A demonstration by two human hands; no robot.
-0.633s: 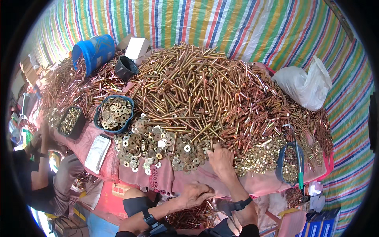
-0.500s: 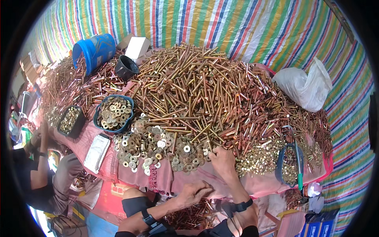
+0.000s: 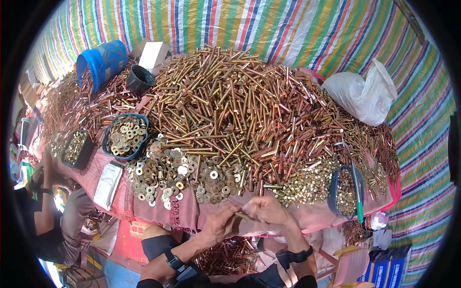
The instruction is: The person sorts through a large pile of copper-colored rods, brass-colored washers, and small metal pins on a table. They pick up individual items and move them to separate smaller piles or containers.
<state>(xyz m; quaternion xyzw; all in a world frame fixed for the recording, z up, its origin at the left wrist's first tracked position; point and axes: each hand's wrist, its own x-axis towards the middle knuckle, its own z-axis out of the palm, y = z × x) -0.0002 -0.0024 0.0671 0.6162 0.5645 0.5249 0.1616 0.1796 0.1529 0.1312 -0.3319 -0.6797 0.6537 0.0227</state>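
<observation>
Close together at the near edge of the pink cloth, my left hand (image 3: 222, 222) and my right hand (image 3: 270, 211) are both closed. A thin gold-coloured bolt (image 3: 244, 217) shows between them, its one end in my left fingers. The curled fingers of my right hand are at its other end, slightly blurred; what they pinch is hidden. Just beyond my hands lie loose flat washers (image 3: 213, 175) on the left and a heap of small brass-coloured nuts (image 3: 307, 185) on the right. Behind rises a large pile of long bolts (image 3: 230, 105).
A blue basin (image 3: 105, 144) of washers stands at left, beside a dark tub (image 3: 85, 156) of nuts. At right, a blue basket (image 3: 332, 197) of nuts has a green-handled tool (image 3: 359, 206) over it. A white sack (image 3: 355, 96) rests far right. Another person (image 3: 45, 216) sits at left.
My right hand has drawn back from the edge of the bolt pile toward me. My left hand has risen to meet it, and a bolt now shows between them. The view has shifted slightly.
</observation>
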